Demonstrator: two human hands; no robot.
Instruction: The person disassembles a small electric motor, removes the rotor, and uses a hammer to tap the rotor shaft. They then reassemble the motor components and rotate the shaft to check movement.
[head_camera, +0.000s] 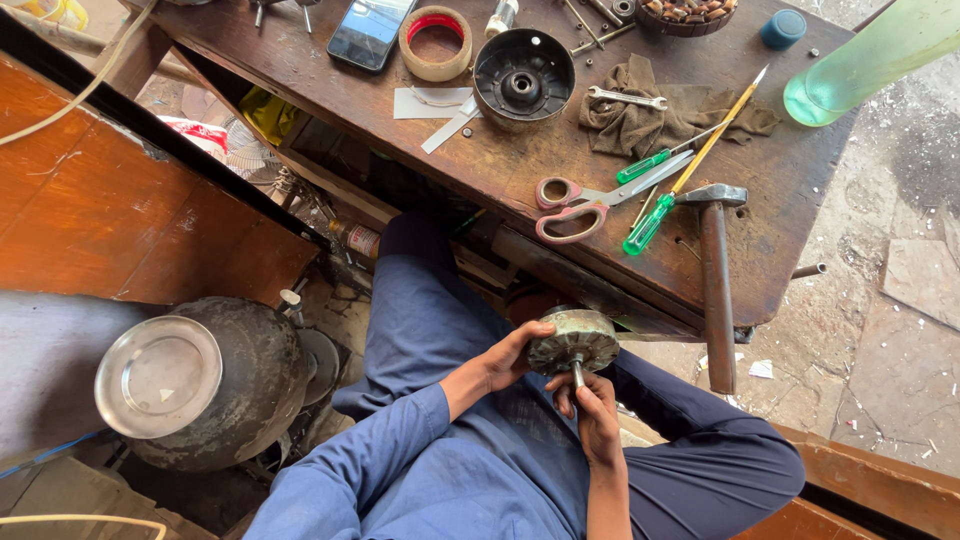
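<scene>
While the person sits below the worktop (520, 180), both hands hold a round, grimy motor rotor (574, 340) over the lap, just under the worktop's near edge. The left hand (505, 358) cups the rotor's rim from the left, fingers curled against its side and thumb on the upper face. The right hand (592, 400) sits directly below, fingers closed around the shaft (577, 374) that projects from the rotor's centre toward the body. The long axis thus runs along the shaft, from the right hand's grip up through the disc and roughly toward the worktop; the disc lies across that axis. The right hand is nearer the shaft end, the left nearer the rim. Whether the right thumb presses the shaft or only rests beside it cannot be settled from this angle.

On the worktop, well apart from the hands, lie:
- a hammer (716, 280), handle toward the person
- red-handled scissors (575, 205)
- two green screwdrivers (650, 222)
- a spanner (627, 98) on a dark rag (650, 125)
- a black round housing (523, 72)
- a tape roll (435, 40)
- a phone (368, 30)

At the left, on the floor, stands a dark pot (215, 380) with a shiny metal lid (158, 376).
</scene>
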